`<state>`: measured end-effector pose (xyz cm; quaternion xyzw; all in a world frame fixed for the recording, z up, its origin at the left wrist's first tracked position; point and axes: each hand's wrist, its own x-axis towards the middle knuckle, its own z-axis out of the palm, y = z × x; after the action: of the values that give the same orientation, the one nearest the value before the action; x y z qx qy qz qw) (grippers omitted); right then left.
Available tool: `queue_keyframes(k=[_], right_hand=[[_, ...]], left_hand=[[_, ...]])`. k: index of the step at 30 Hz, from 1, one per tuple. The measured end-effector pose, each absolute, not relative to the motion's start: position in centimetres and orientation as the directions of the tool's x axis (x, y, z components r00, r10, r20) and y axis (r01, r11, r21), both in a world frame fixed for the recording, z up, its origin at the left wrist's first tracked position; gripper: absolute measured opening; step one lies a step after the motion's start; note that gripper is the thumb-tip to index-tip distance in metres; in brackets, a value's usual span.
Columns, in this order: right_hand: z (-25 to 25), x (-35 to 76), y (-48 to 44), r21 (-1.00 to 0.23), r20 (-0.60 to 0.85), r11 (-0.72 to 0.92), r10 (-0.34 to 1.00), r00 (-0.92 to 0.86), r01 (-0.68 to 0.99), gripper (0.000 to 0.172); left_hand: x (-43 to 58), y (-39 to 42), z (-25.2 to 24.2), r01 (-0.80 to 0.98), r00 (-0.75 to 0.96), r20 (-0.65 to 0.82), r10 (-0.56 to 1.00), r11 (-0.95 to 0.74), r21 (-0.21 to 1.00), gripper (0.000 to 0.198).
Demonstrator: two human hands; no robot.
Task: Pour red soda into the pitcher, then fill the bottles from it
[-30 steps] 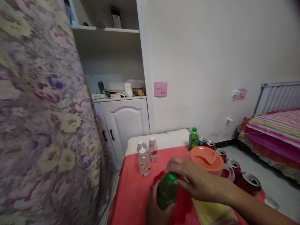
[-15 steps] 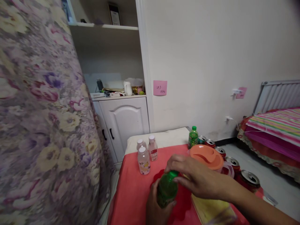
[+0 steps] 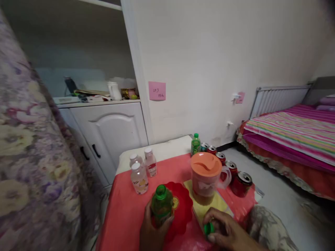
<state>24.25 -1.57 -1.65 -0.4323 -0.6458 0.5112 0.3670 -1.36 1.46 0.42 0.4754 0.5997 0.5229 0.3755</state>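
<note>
Left hand (image 3: 151,235) is wrapped tight round the green bottle (image 3: 162,206), fingers curled across its lower half. The bottle is upright, its neck bare and open at the top. Right hand (image 3: 226,233) is low at the near edge of the table, fingertips pinched shut on the green cap (image 3: 208,229), well clear of the bottle's mouth.

The bottle is over the left part of a red plate (image 3: 183,209); whether its base touches the plate I cannot tell. Just right of the plate lies a yellow mat (image 3: 211,209), and on its far end stands a pitcher (image 3: 205,181) under an orange lid (image 3: 206,163), handle turned to the right.

Past the pitcher, red cans (image 3: 243,183) line the table's right edge, and at the far end of that line stands a small capped bottle (image 3: 195,144), green as well. Left of the held bottle, three pale bottles (image 3: 139,178) with white caps huddle close together. A red tablecloth (image 3: 125,216) lies under all of it.

Further out are a white cabinet (image 3: 112,129), a pink note (image 3: 157,91) stuck on the wall, a striped bed (image 3: 293,129) to the right and floral fabric (image 3: 23,157) filling the left.
</note>
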Motion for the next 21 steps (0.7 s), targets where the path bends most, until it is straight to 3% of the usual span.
queue_keyframes(k=[5, 9, 16, 21], right_hand=[[-7.1, 29.2, -1.1, -0.991, 0.054, 0.048, 0.997, 0.047, 0.124, 0.033], [-8.8, 32.5, 0.3, -0.949, 0.159, 0.074, 0.953, 0.259, 0.306, 0.023], [-10.7, 33.6, 1.4, -0.88, 0.231, 0.033, 0.902, 0.366, 0.474, 0.014], [-11.3, 33.6, 1.9, -0.852, 0.269, 0.039, 0.889, 0.371, 0.523, 0.014]], left_hand=[[-0.8, 1.9, 0.1, 0.121, -0.248, 0.055, 0.967, -0.025, 0.992, 0.076], [0.0, 2.4, -0.7, 0.096, -0.316, 0.111, 0.942, -0.085, 0.992, 0.083], [1.2, 3.4, -1.0, -0.077, -0.327, 0.087, 0.941, -0.118, 0.99, 0.093], [0.9, 2.9, -0.5, -0.015, -0.327, 0.158, 0.932, -0.172, 0.985, 0.088]])
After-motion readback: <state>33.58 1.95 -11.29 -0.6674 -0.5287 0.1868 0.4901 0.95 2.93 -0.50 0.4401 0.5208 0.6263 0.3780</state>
